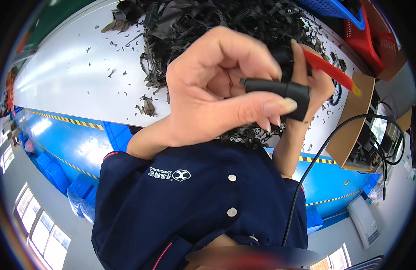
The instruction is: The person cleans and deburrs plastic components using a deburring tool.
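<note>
Close in front of me is a black moulded part, a rounded tube-like piece with a narrow stub at one end and a wider block at the other. My left hand curls around it, thumb along its near side and fingers bent behind. Beyond the part's wider end, my right hand has one finger raised against it. A slim red tool handle with a yellow end sticks out from that hand. Its working end is hidden behind the fingers and the part.
A big heap of black scraps and parts covers the white table beyond my hands. Small trimmings lie scattered at left. At right stand a red crate, a blue basket and a cardboard box. A black cable hangs at right.
</note>
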`<state>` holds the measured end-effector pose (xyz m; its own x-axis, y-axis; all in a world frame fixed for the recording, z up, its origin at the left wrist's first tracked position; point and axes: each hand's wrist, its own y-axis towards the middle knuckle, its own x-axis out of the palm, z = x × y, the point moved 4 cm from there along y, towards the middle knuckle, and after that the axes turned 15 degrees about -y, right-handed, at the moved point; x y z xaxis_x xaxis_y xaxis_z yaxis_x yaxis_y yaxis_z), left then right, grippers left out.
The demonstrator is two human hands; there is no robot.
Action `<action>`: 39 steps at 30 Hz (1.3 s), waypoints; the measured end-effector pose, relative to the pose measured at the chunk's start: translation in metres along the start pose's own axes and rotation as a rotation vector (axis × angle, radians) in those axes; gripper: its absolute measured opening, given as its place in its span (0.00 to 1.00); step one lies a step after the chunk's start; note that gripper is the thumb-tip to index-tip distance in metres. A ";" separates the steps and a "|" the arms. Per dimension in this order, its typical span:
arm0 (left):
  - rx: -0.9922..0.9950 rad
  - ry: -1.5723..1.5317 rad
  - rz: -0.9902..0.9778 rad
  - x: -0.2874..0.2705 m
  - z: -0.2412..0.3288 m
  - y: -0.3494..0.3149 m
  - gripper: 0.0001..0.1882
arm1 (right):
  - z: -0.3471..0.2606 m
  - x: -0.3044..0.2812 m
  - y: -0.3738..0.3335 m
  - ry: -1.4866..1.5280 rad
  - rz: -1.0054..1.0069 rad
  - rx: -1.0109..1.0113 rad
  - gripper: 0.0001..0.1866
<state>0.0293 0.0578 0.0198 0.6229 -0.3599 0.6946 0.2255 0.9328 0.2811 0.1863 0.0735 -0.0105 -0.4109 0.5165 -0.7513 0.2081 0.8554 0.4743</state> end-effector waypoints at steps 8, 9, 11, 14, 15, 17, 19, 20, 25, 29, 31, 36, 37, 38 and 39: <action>0.167 0.308 0.005 -0.015 0.009 -0.003 0.16 | -0.009 -0.035 -0.005 0.940 0.150 0.306 0.18; 0.176 0.329 0.000 -0.015 0.009 -0.004 0.16 | -0.015 -0.032 -0.008 1.107 -0.007 0.247 0.18; 0.187 0.350 0.001 -0.017 0.010 -0.007 0.16 | -0.029 -0.027 -0.012 1.275 -0.244 0.151 0.19; 0.230 0.410 -0.037 -0.017 0.009 -0.007 0.17 | -0.036 -0.030 -0.015 1.210 -0.240 0.120 0.17; 0.201 0.453 -0.021 -0.015 0.009 -0.006 0.18 | -0.037 -0.032 -0.015 1.202 -0.235 0.125 0.17; 0.178 0.512 0.018 -0.017 0.011 -0.007 0.18 | -0.035 -0.027 -0.017 1.169 -0.218 0.203 0.18; 0.158 0.618 0.006 -0.017 0.011 -0.008 0.18 | -0.032 -0.024 -0.018 1.162 -0.231 0.209 0.18; 0.155 0.615 0.004 -0.017 0.010 -0.008 0.18 | -0.032 -0.023 -0.018 1.151 -0.237 0.213 0.18; 0.190 0.624 0.010 -0.018 0.008 -0.008 0.19 | -0.030 -0.022 -0.020 1.135 -0.220 0.257 0.19; 0.216 0.661 -0.020 -0.019 0.007 -0.007 0.20 | -0.027 -0.020 -0.022 1.092 -0.184 0.243 0.17; 0.255 0.690 -0.017 -0.017 0.008 -0.006 0.19 | -0.031 -0.022 -0.020 0.961 -0.137 0.209 0.16; 0.359 0.778 -0.038 -0.010 0.005 -0.009 0.17 | -0.043 -0.026 -0.021 0.334 0.169 -0.130 0.10; 0.380 0.790 -0.039 -0.009 0.005 -0.011 0.17 | -0.040 -0.022 -0.020 0.285 0.216 -0.167 0.07; 0.378 0.789 -0.040 -0.010 0.005 -0.012 0.17 | -0.037 -0.025 -0.020 0.236 0.055 0.010 0.04; 0.351 0.821 -0.057 -0.010 0.006 -0.012 0.17 | -0.031 -0.026 -0.019 0.373 0.012 0.104 0.04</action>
<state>0.0161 0.0502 0.0130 0.9880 -0.1535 0.0181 0.1145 0.8059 0.5809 0.1654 0.0427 0.0146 -0.6985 0.4931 -0.5185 0.2961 0.8589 0.4180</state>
